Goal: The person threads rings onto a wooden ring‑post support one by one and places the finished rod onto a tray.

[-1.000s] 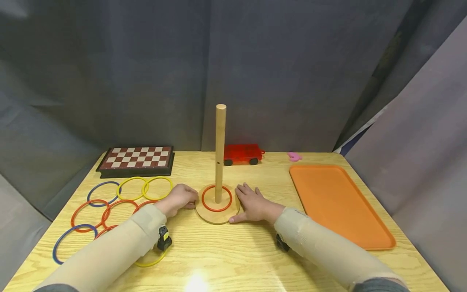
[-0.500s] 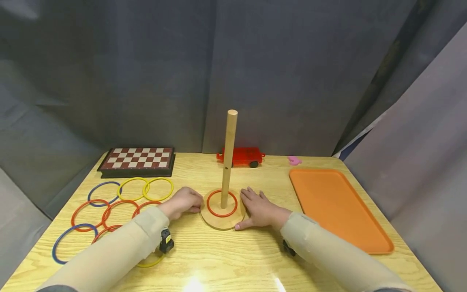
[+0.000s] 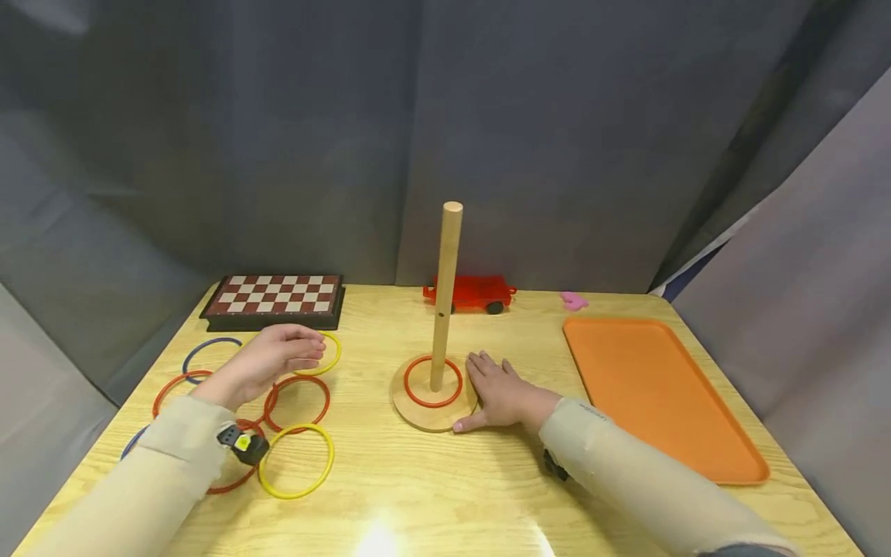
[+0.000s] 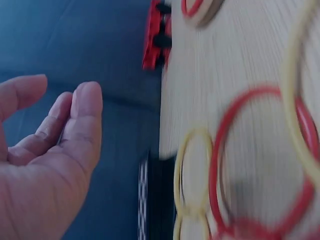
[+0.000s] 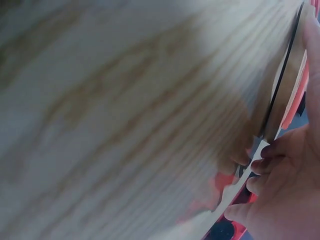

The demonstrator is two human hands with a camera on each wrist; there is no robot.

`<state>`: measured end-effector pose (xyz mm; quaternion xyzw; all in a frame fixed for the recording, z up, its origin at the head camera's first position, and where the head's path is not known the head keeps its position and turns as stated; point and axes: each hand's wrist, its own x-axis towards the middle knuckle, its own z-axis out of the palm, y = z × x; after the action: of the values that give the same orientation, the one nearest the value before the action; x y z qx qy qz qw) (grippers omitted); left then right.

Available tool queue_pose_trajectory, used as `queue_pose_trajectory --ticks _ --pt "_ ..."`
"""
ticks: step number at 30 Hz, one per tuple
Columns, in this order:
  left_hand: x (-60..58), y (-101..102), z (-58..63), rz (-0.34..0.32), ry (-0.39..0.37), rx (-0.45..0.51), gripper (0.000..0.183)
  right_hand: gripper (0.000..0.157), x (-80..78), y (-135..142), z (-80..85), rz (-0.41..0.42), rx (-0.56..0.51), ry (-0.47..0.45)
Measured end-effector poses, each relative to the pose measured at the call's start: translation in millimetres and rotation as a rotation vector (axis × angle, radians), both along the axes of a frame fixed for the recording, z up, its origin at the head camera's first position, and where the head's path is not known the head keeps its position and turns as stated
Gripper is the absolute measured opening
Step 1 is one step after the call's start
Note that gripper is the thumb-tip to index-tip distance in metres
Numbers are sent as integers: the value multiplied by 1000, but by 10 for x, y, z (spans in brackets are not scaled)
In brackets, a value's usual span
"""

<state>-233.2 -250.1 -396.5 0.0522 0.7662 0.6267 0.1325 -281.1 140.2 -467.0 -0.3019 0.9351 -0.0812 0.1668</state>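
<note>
A wooden peg stand stands upright mid-table, its tall post (image 3: 446,302) rising from a round base (image 3: 412,413). One red ring (image 3: 433,406) lies around the post on that base. My right hand (image 3: 500,396) rests flat at the base's right edge, fingers straight and thumb along the front. To the left, my left hand (image 3: 273,357) hovers over loose rings, holding nothing; its fingers (image 4: 86,115) are loosely bent with the thumb apart. Near it are a red ring (image 3: 329,398), a yellow ring (image 3: 339,352) partly hidden behind the fingers, and another yellow ring (image 3: 332,458) closer to me.
More red and blue rings lie under my left forearm, including a blue ring (image 3: 216,339). A checkered game board (image 3: 274,295) sits at the back left. Behind the stand is a red toy wagon (image 3: 480,292), with a pink piece (image 3: 574,301) beyond. An orange tray (image 3: 661,394) lies right.
The stand slid slightly right between the two earlier frames. My left hand has since left the base and moved left, up over the rings. My right hand stays at the base.
</note>
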Motion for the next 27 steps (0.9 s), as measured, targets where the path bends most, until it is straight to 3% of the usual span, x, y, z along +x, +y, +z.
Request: queue_pose_trajectory --ticks 3,7,12,17,22,27 --pt "109 -229 -34 6 0 -39 39 124 -8 16 13 -6 -9 -11" --pt "297 -482 -168 7 -43 -72 40 124 -4 16 8 -5 -4 -18" --pt "499 -698 -315 10 -96 -10 32 123 -14 4 17 -1 1 -10" --pt "663 -714 -438 59 -109 -20 31 123 -28 14 43 -6 0 -24" --pt "832 -660 -553 129 -154 -106 27 124 -31 14 23 -2 7 -23" --pt "898 -619 -625 196 -154 -214 22 124 -36 13 7 -1 18 -18"
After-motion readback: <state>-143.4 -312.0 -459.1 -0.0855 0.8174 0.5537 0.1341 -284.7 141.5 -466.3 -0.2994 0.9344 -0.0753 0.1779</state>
